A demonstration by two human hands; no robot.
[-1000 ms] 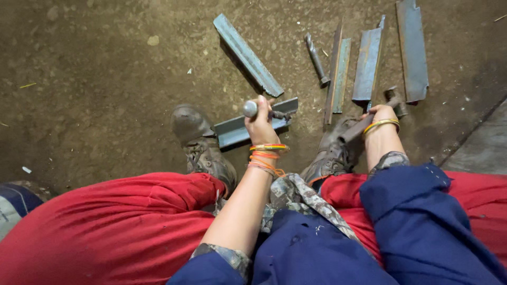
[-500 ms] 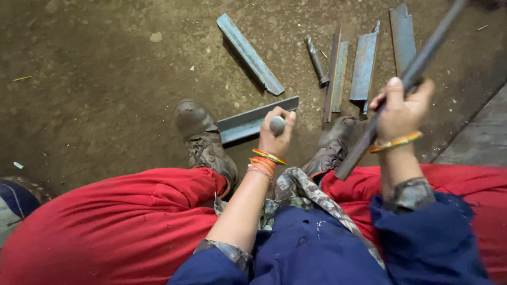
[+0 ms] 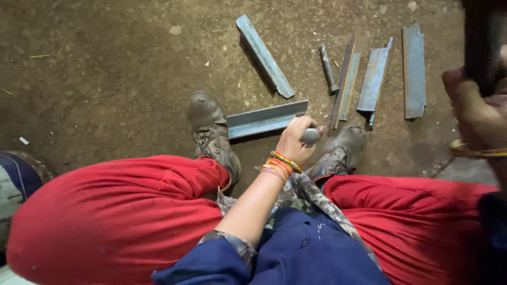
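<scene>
A: What is held by the left hand (image 3: 297, 138)?

B: A short grey punch (image 3: 310, 136) is gripped in its closed fist, its rounded top showing above the knuckles. The tip is hidden, so contact with the metal cannot be confirmed.

A: And where is the angle bar (image 3: 265, 119) relative to that grip?

B: It lies flat on the dirt floor (image 3: 105, 68) between the two boots, just beyond and to the left of the fist. Its long axis runs left to right, rising slightly toward the right, and its right end is right at the knuckles.

A: The right hand (image 3: 475, 113)?

B: It is raised at the right edge, well apart from the bar, closed around a dark blurred handle (image 3: 480, 47). The left hand is far nearer.
</scene>
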